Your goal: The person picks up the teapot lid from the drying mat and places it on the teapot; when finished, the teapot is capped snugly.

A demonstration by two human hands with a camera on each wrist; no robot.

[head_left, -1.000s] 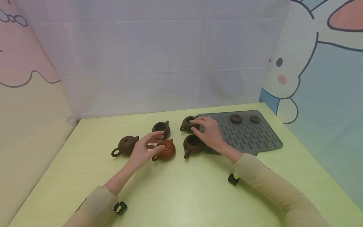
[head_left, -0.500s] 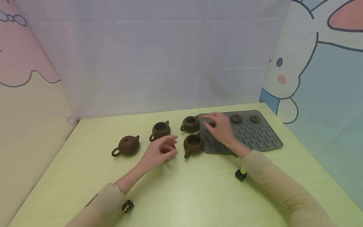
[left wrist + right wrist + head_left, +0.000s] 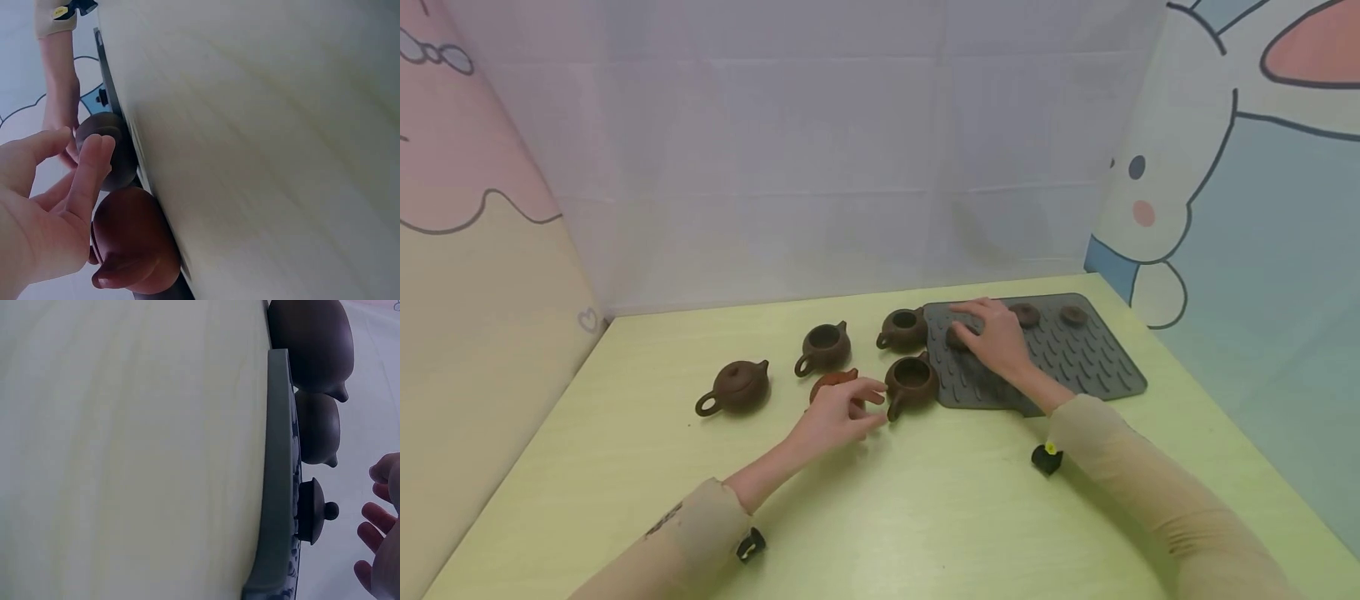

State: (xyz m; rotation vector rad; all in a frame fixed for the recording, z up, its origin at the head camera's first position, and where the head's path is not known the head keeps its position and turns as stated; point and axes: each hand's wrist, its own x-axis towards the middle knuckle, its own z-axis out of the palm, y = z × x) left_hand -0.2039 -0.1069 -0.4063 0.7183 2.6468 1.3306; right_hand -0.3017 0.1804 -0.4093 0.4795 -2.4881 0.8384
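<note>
My left hand point(image 3: 842, 414) hovers with loosely bent fingers between a reddish-brown teapot point(image 3: 833, 381) and a lidless dark teapot point(image 3: 917, 402); it partly hides the reddish one. In the left wrist view its fingertips overlap the dark teapot point(image 3: 119, 169), but contact is unclear. Above the grey mat, my right hand point(image 3: 1000, 340) holds nothing. Below its fingers a dark knobbed lid point(image 3: 957, 337) lies on the mat, and the right wrist view shows a gap between the lid point(image 3: 315, 512) and the fingers.
Two more lidless dark teapots stand behind, one at the back left point(image 3: 827, 352) and one point(image 3: 904, 331) against the mat point(image 3: 1060, 367). A lidded dark teapot point(image 3: 739, 390) stands farther left. Two lids, one point(image 3: 1025, 314) nearer and one point(image 3: 1073, 316) farther right, lie on the mat.
My left hand has moved right, from over the reddish teapot toward the front dark teapot. The right hand has shifted right, from the back dark teapot to over the lid on the mat.
</note>
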